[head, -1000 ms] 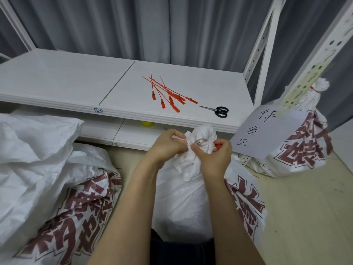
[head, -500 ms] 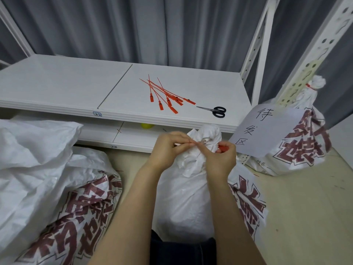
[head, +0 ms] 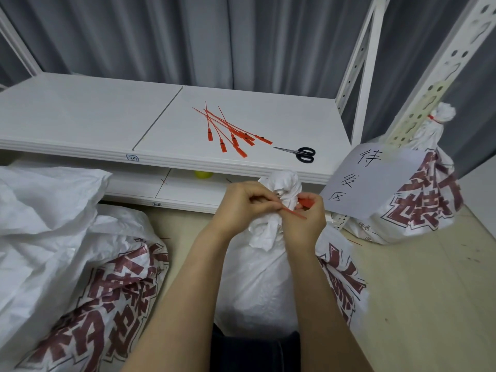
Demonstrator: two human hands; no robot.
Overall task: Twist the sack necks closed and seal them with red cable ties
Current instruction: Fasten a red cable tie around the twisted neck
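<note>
Where it crosses the neck [head: 281, 183], tie [head: 294, 212]: strap between left fingertips [head: 271, 203], head between right.
Left hand [head: 241, 202]: curled, pinching strap.
Right hand [head: 303, 224]: curled, pinching head.

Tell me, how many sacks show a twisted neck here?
2. The middle sack, where left hand and right hand hold a red cable tie; the right sack behind the paper sign, tied red. The left sacks may hide their necks.

Crinkled woven-plastic sack [head: 257, 277], thin red plastic cable tie [head: 292, 212], matt white shelf [head: 80, 122], paper sign [head: 370, 178].
</note>
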